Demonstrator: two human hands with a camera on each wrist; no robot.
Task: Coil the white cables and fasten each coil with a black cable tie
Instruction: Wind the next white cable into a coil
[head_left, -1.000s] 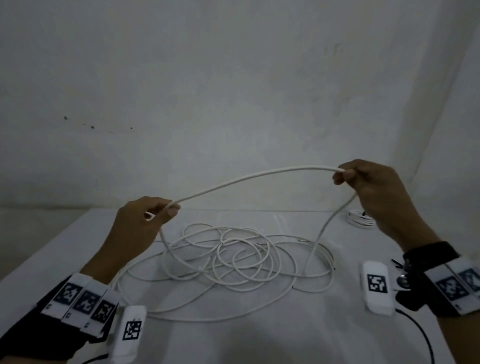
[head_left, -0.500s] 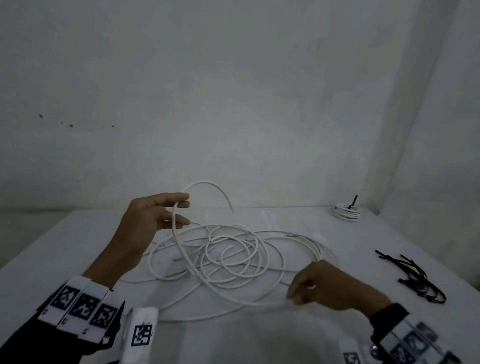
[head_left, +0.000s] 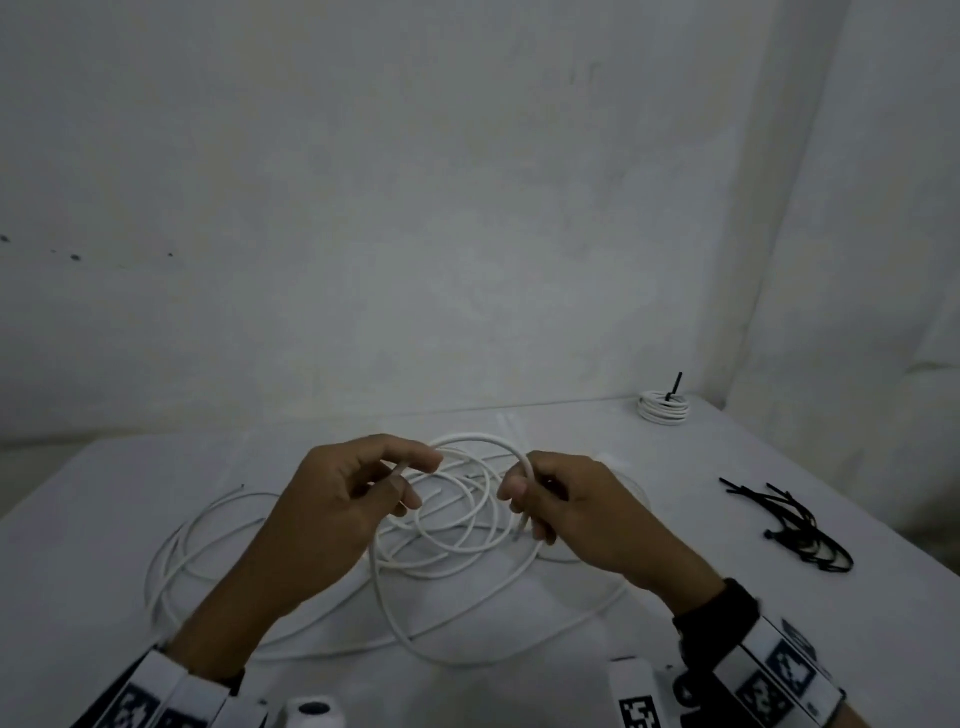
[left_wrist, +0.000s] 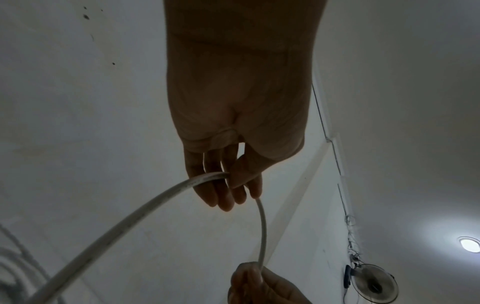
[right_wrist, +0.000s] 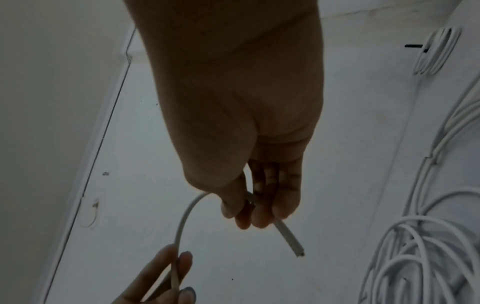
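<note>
The cable (head_left: 457, 525) lies mostly as a loose tangle on the table (head_left: 675, 519), and one short arc of it is lifted between the two hands, above the tangle. The right hand (head_left: 571, 512) pinches the cable close to its free end; in the right wrist view the cut end sticks out below the fingers (right_wrist: 262, 207). The left hand (head_left: 343, 499) pinches the same cable a little further along, with thumb and fingers closed on it.

Half a second ago the right hand was low near the table edge and the left hand alone held up an arc. Now the right hand has come up and taken the end, and the two hands are near each other. I judge this to be the start of the first loop of a new coil: the arc between the hands gives the size of the loop.

At the far right corner sits a finished coil (head_left: 664, 410) with a tie on it. The ties (head_left: 795, 530) lie in a heap at the right, well apart from the hands and not yet needed.
</note>
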